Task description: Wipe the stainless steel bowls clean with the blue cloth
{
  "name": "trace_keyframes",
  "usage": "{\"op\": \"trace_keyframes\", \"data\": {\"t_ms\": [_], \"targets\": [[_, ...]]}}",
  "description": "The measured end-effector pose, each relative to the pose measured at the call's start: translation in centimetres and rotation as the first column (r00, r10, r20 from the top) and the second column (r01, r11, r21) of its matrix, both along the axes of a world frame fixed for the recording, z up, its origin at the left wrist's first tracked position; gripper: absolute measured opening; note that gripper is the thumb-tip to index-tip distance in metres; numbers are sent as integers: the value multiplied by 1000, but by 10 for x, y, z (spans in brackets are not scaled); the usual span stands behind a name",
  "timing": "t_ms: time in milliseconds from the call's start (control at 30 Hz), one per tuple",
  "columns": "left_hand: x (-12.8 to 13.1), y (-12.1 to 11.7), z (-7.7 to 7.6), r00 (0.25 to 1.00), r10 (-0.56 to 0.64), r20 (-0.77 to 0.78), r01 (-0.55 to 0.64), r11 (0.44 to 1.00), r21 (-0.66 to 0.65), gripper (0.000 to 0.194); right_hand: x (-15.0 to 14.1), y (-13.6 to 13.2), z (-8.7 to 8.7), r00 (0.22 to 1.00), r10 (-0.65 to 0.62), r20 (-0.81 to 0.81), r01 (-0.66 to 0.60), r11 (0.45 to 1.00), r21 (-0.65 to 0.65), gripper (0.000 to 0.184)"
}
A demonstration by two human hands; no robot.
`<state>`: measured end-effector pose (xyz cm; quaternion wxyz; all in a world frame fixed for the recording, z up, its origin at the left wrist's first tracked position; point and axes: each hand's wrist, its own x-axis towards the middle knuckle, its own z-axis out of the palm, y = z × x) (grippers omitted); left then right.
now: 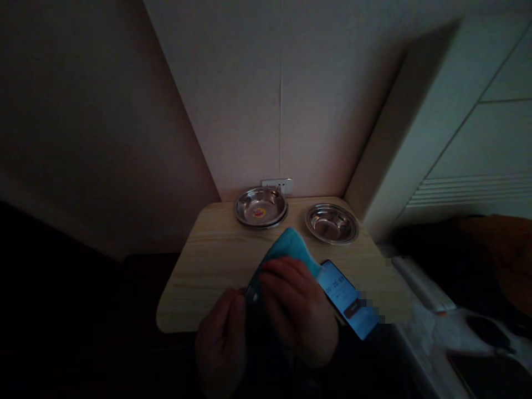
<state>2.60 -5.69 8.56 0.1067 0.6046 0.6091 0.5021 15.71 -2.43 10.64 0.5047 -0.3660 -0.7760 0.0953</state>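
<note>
Near the table's front edge, my right hand has its fingers curled over a teal cloth. One corner of the cloth sticks up beyond the fingers, and another points right toward the phone. My left hand is closed, thumb against the bent fingers, at the cloth's lower left edge. A small shiny spot shows between the hands, but the dark hides what is there. Beyond the hands, shallow stacked steel dishes sit at the back, the top one bearing a round sticker. Another steel dish lies to their right.
A phone with a lit timer screen lies on the small wooden table, right of my hands. Behind the table are a wall and a socket. On the right, dark cloth and a dark flat object lie on a pale surface.
</note>
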Motion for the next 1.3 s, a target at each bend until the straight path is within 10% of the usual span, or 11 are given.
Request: {"op": "trace_keyframes", "data": {"t_ms": [1300], "targets": [[-2,-1,-1,997,49,55,-46,997,-55,31,-6,4,-2,999,-5,-32,4,1000,-24,18]]}}
